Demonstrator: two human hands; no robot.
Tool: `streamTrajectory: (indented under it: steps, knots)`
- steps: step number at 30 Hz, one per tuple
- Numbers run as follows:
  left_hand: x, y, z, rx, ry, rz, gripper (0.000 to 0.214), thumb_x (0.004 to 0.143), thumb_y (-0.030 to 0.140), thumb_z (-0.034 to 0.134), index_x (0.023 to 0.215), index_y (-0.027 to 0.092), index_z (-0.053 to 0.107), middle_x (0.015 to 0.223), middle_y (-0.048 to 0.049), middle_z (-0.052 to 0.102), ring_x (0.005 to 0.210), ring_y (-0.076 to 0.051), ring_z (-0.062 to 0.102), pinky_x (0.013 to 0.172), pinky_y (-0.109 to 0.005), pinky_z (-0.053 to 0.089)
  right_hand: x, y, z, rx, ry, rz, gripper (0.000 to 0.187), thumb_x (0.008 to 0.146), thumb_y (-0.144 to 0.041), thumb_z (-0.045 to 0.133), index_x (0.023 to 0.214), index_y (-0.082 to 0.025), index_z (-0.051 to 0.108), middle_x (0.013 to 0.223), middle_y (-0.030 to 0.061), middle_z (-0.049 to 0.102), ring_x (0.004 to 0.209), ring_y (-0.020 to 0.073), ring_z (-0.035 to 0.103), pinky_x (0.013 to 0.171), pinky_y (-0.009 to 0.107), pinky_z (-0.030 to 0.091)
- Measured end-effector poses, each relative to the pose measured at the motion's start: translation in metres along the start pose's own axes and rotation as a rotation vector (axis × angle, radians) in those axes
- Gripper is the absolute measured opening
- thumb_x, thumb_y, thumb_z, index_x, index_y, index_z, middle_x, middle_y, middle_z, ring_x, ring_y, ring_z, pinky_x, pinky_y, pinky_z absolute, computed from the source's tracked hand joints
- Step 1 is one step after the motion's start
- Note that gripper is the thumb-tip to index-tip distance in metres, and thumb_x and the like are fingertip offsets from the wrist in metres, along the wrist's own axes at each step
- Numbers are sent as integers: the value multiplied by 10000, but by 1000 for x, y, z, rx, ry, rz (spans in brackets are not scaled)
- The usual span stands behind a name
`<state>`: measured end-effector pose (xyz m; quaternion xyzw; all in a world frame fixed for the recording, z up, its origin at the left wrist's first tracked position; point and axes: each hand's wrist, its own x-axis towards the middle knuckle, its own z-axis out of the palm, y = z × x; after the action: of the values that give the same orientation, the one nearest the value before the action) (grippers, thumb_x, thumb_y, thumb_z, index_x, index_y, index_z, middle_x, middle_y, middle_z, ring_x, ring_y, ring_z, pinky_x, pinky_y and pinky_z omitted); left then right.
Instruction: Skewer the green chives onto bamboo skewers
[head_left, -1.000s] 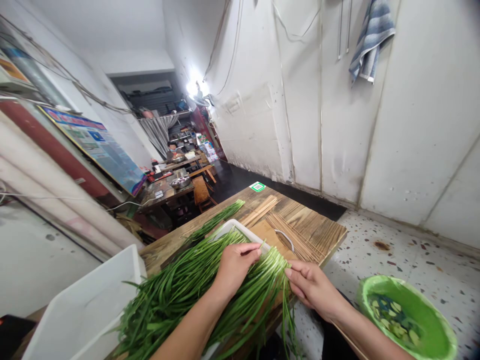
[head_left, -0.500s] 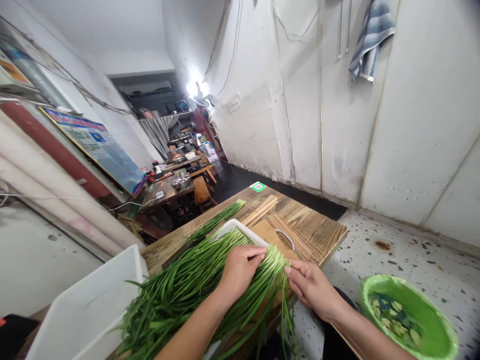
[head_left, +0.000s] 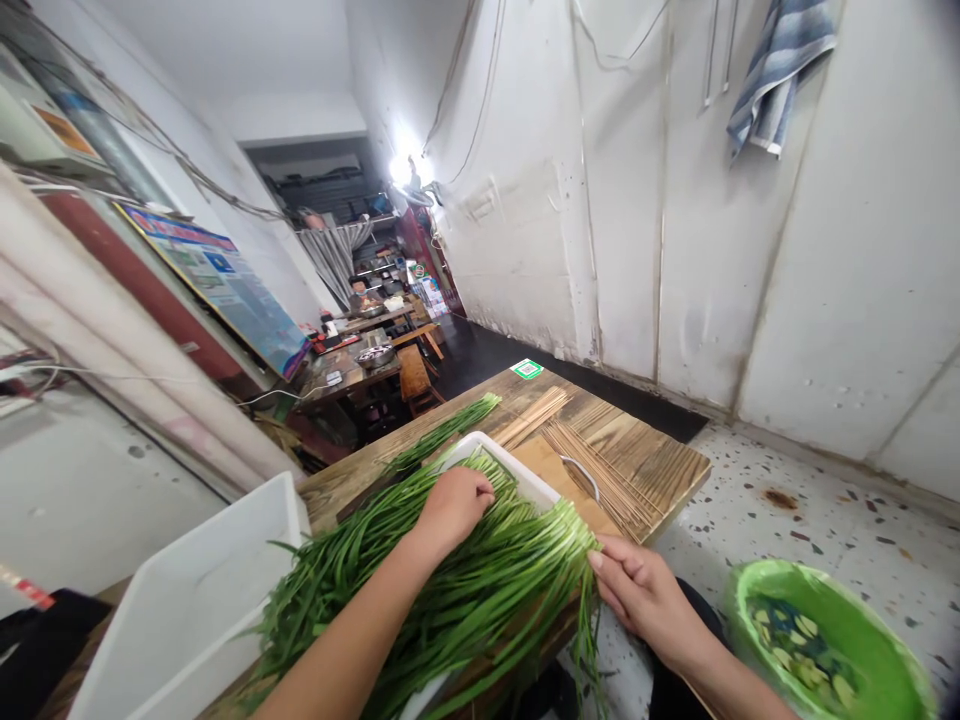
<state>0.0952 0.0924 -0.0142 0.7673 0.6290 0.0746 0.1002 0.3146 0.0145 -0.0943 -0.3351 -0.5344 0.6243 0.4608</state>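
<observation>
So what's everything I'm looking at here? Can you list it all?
chive heap: one, green, on the white tray
small chive bundle: one, green, on the table beyond the tray
white tray: one, white, under the heap
bamboo skewers: two loose spreads, tan, far end of the table
wooden table: one, brown
white tub: one, white, at the left
green basin: one, green, on the floor at the right, scraps inside
striped towel: one, blue-grey, hanging on the wall
sticker: one, green and white, far table edge
left hand: on top of the heap, fingers curled
right hand: at the heap's pale cut ends, fingertips touching them
</observation>
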Motion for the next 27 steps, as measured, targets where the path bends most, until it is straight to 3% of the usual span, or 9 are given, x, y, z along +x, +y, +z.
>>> streamTrajectory:
  steps: [6, 13, 16, 21, 27]
  knots:
    - [2, 4, 16, 155, -89, 7, 243, 741, 242, 482, 662, 185, 705, 726, -60, 693, 703, -178, 595, 646, -250, 395, 0, 4, 0, 15, 6, 18, 298, 854, -414, 469, 861, -137, 577, 415, -104, 258, 349, 35, 190, 341, 174, 111]
    - [-8, 17, 13, 276, -90, -33, 164, 684, 252, 547, 699, 190, 698, 791, -93, 689, 768, -221, 608, 668, -281, 415, 1, 3, 0, 26, -2, 11, 293, 858, -411, 466, 856, -139, 577, 417, -103, 262, 351, 34, 196, 338, 168, 112]
    - [-11, 16, 13, 264, -97, -46, 154, 657, 224, 557, 714, 208, 699, 818, -76, 690, 776, -213, 607, 663, -270, 413, 0, 5, 0, 33, -5, 16, 300, 855, -420, 468, 868, -142, 577, 424, -102, 261, 353, 34, 199, 337, 166, 116]
    - [-10, 8, 13, 190, -8, -53, 229, 660, 121, 481, 695, 209, 689, 760, -45, 685, 722, -169, 593, 623, -234, 383, 0, 8, -1, 46, -6, 6, 313, 843, -440, 476, 860, -145, 580, 427, -100, 259, 352, 36, 199, 335, 169, 119]
    - [-5, -3, -4, 25, -28, -18, 227, 733, 238, 476, 646, 190, 680, 624, -10, 652, 613, -141, 563, 555, -214, 336, 1, 8, -1, 29, -11, -9, 319, 836, -442, 483, 874, -142, 584, 423, -99, 267, 352, 38, 204, 338, 171, 128]
